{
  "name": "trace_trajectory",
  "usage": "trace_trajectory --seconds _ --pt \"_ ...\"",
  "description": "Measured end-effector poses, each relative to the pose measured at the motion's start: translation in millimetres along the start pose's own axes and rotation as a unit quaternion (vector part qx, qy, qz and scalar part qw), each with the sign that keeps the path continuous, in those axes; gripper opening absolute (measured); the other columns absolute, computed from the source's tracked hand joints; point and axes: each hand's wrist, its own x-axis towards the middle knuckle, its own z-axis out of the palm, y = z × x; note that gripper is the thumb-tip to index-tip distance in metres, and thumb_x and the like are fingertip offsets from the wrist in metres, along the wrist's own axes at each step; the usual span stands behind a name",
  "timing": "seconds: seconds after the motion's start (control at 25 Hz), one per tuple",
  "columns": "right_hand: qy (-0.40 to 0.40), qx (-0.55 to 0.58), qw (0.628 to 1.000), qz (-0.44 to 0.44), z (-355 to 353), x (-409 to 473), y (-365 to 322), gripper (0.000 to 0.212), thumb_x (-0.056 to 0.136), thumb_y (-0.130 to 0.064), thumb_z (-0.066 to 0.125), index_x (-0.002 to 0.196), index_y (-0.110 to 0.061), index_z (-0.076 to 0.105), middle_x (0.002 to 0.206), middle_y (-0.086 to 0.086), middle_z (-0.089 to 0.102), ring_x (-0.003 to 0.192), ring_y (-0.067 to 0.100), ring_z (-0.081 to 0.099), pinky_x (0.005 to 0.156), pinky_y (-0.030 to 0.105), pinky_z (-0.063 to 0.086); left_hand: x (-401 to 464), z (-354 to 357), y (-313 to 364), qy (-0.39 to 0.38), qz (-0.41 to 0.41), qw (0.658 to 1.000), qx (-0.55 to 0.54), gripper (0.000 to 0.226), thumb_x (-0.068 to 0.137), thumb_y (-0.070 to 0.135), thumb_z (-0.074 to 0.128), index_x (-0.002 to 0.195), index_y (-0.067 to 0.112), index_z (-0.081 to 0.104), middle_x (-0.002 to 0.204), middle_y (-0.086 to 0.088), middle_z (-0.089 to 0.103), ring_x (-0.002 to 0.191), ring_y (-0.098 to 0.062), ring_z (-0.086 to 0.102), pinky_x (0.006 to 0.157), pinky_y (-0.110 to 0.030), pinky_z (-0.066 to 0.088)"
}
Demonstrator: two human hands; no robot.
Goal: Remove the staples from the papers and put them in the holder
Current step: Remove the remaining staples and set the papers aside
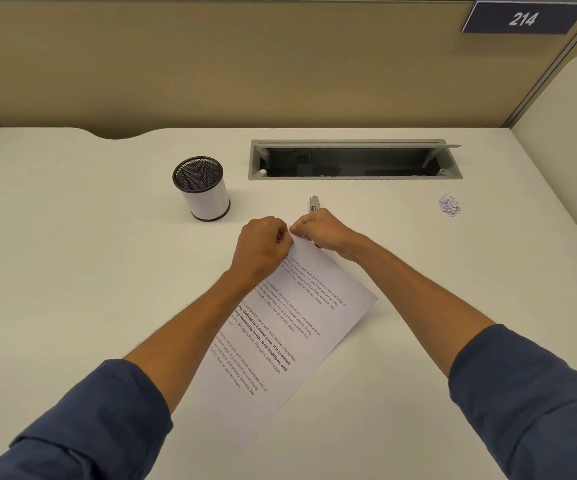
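Both hands, left [262,242] and right [318,230], pinch the papers' [294,327] far corner mid-desk [72,237]; holder [202,188] stands beside, staple pile [449,205] near right edge

At frame centre, the top corner of the papers [290,327] is hidden under both hands, so no staple can be made out. The right hand [321,228] covers most of a metal tool [314,203], possibly a staple remover. The small pile [449,205] at right is too tiny to identify.
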Motion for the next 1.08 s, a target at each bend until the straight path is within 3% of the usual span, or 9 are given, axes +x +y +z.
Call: trace_trajectory --seconds 0.12,0.28,0.36,0.48,0.6,0.68,0.8,0.96,1.08 --pt "0.028 -0.053 0.997 -0.045 1.0 5.6 7.5 0.021 0.090 -0.022 0.059 0.077 -0.024 0.074 0.142 0.023 0.045 0.083 0.005 0.062 0.071 0.021 0.051 11.6 -8.4 9.5 -0.089 -0.009 0.990 0.106 0.021 0.087 0.017 0.053 0.078 0.002 0.063 0.077 -0.011 0.067 0.071 -0.030 0.057 0.065 -0.041 0.046" --pt "0.056 -0.084 0.993 -0.065 0.4 3.5 2.3 0.018 0.089 -0.017 0.060 0.086 -0.009 0.076 0.106 0.016 0.069 0.077 0.004 0.059 0.067 0.019 0.046 18.4 -20.9 24.7 -0.161 0.022 0.964 0.211 0.017 0.092 0.015 0.049 0.077 0.008 0.048 0.079 -0.013 0.051 0.070 -0.028 0.044 0.061 -0.035 0.031" --pt "0.061 -0.100 0.990 -0.072 1.0 2.3 0.7 0.019 0.089 -0.016 0.060 0.088 -0.006 0.076 0.096 0.013 0.072 0.074 0.006 0.058 0.069 0.023 0.048 18.9 -23.5 27.6 -0.165 0.038 0.958 0.233 0.016 0.093 0.017 0.049 0.082 0.007 0.055 0.080 -0.011 0.047 0.071 -0.027 0.042 0.062 -0.034 0.029" --pt "0.059 -0.087 0.992 -0.069 0.6 4.2 1.1 0.020 0.090 -0.016 0.060 0.086 -0.004 0.076 0.098 0.010 0.070 0.071 0.005 0.058 0.067 0.021 0.047 16.1 -18.3 21.7 -0.122 0.054 0.966 0.222 0.020 0.091 0.017 0.049 0.084 0.003 0.062 0.081 -0.012 0.060 0.067 -0.025 0.044 0.059 -0.034 0.028" --pt "0.035 0.014 0.999 0.003 -0.5 6.1 3.4 0.027 0.090 -0.021 0.060 0.077 -0.001 0.070 0.093 0.004 0.057 0.064 0.009 0.060 0.059 0.021 0.045 8.3 -9.2 13.6 -0.046 0.040 0.986 0.153 0.021 0.088 0.015 0.052 0.077 0.002 0.064 0.074 -0.012 0.062 0.059 -0.024 0.044 0.057 -0.033 0.026" --pt "0.006 0.097 0.994 0.050 0.1 3.4 4.0 0.030 0.090 -0.020 0.060 0.092 0.009 0.068 0.086 0.011 0.059 0.072 0.020 0.059 0.065 0.029 0.044 2.2 -1.8 9.9 -0.007 0.031 0.994 0.106 0.021 0.085 0.013 0.056 0.070 0.001 0.065 0.068 -0.012 0.063 0.054 -0.027 0.048 0.053 -0.032 0.029" --pt "-0.019 0.147 0.987 0.060 -0.1 -3.4 4.7 0.024 0.092 -0.019 0.059 0.097 0.002 0.070 0.086 0.012 0.068 0.073 0.020 0.065 0.065 0.026 0.051 -5.0 7.5 8.3 0.034 0.006 0.998 0.058 0.021 0.081 0.015 0.057 0.067 0.003 0.066 0.065 -0.010 0.063 0.053 -0.029 0.053 0.052 -0.033 0.039" --pt "0.002 0.037 0.999 -0.003 0.5 -4.7 7.3 0.022 0.093 -0.016 0.059 0.089 0.000 0.072 0.083 0.011 0.065 0.067 0.014 0.056 0.052 0.016 0.042 -2.9 5.5 9.8 -0.037 -0.008 0.995 0.097 0.024 0.087 0.018 0.052 0.071 0.003 0.061 0.072 -0.011 0.064 0.060 -0.027 0.050 0.056 -0.036 0.039" --pt "0.019 -0.002 1.000 -0.025 0.1 -4.9 7.3 0.022 0.094 -0.017 0.058 0.095 -0.004 0.075 0.092 0.005 0.070 0.074 0.009 0.062 0.066 0.017 0.050 5.2 -6.4 14.4 -0.117 0.034 0.976 0.180 0.020 0.093 0.021 0.045 0.079 0.008 0.051 0.084 -0.013 0.063 0.066 -0.026 0.045 0.060 -0.034 0.031"
